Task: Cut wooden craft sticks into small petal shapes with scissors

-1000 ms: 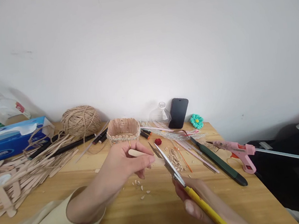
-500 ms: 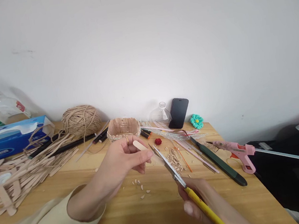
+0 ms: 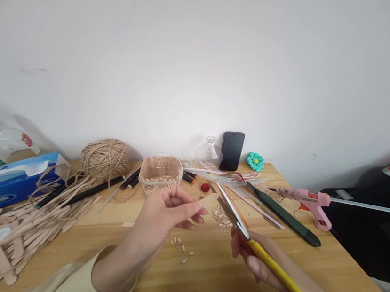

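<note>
Between thumb and fingers, my left hand point(image 3: 172, 210) pinches a short piece of wooden craft stick point(image 3: 209, 200), its rounded end pointing right. My right hand point(image 3: 261, 256) grips yellow-handled scissors point(image 3: 239, 223), whose blades are slightly apart and point up and away, just right of the stick's end. Under the blades lies a pile of small wood clippings point(image 3: 220, 216). A few more chips point(image 3: 183, 248) are scattered below my left hand. Just behind it stands a small basket point(image 3: 160, 169) faced with stick pieces.
Loose craft sticks point(image 3: 19, 248), a twine ball point(image 3: 106, 158) and a blue tissue pack point(image 3: 18, 182) crowd the left. A phone point(image 3: 231, 151) leans on the wall. A green-handled tool point(image 3: 285, 218) and a pink glue gun point(image 3: 310, 203) lie at the right edge.
The stick piece in my left hand has turned, so its rounded end now points right towards the scissors instead of up-left. The scissors have shifted slightly right.
</note>
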A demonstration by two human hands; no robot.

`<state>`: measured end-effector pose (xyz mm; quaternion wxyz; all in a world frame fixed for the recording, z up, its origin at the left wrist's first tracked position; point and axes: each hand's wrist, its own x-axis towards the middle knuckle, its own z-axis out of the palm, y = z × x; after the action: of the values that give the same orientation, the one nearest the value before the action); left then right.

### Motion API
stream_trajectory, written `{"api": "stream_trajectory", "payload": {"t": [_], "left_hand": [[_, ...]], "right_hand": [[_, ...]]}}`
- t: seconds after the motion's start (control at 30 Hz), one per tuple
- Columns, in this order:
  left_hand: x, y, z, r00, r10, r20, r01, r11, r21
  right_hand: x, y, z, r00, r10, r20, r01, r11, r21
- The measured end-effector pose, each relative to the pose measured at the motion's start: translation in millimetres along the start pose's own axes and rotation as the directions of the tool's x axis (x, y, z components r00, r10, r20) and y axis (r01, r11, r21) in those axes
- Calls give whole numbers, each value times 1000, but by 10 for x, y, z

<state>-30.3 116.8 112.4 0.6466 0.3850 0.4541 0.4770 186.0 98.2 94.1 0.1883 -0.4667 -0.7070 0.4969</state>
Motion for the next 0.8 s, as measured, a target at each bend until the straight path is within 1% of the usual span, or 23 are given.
{"api": "stream_trajectory", "payload": {"t": [0.13,0.27,0.47,0.57,0.63,0.8], "left_hand": [[-11,-79,41,999,-27,34,28,1000,-9],[-14,-127,57,993,-73,88,73,997,9],[-17,-151,60,991,-4,133,-7,997,82],[-29,-147,55,991,-9,131,-5,994,108],[-37,-139,47,988,-18,153,-2,992,125],[-34,-128,23,978,-25,208,-11,986,169]], "right_hand": [[-13,-70,3,1000,-19,3,19,995,-102],[-29,-98,9,999,-5,-36,-2,978,-206],[-5,-97,15,998,53,-32,-60,947,-315],[23,-110,18,993,99,-59,-113,933,-340],[29,-126,21,989,123,-81,-144,922,-359],[4,-170,37,981,129,-149,-180,890,-420]]}}
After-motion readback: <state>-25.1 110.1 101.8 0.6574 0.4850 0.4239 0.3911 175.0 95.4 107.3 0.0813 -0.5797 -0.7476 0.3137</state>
